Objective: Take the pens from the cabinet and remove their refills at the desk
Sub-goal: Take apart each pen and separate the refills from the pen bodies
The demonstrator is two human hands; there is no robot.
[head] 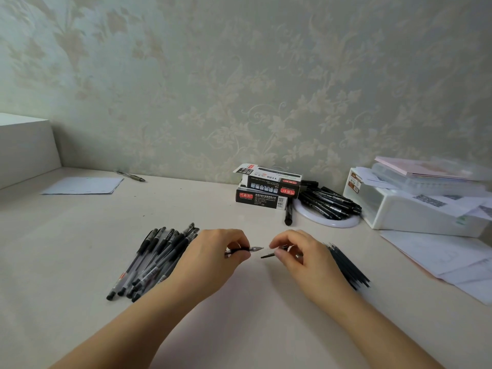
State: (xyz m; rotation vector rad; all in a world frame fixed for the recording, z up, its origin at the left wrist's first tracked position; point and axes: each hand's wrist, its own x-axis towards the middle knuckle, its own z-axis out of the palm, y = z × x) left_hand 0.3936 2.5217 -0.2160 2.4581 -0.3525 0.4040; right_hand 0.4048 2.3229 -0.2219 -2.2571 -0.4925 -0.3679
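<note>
My left hand pinches a pen by its grip, the metal tip pointing right. My right hand holds a thin black part, apparently the refill or pen cap, just right of that tip; the two pieces are apart. A pile of several black gel pens lies on the desk left of my left hand. A bundle of several thin black refills lies to the right, partly hidden behind my right hand.
Two stacked pen boxes stand by the wall, with several black markers on a white ring beside them. A white plastic drawer unit and loose papers fill the right. A paper sheet and a lone pen lie far left.
</note>
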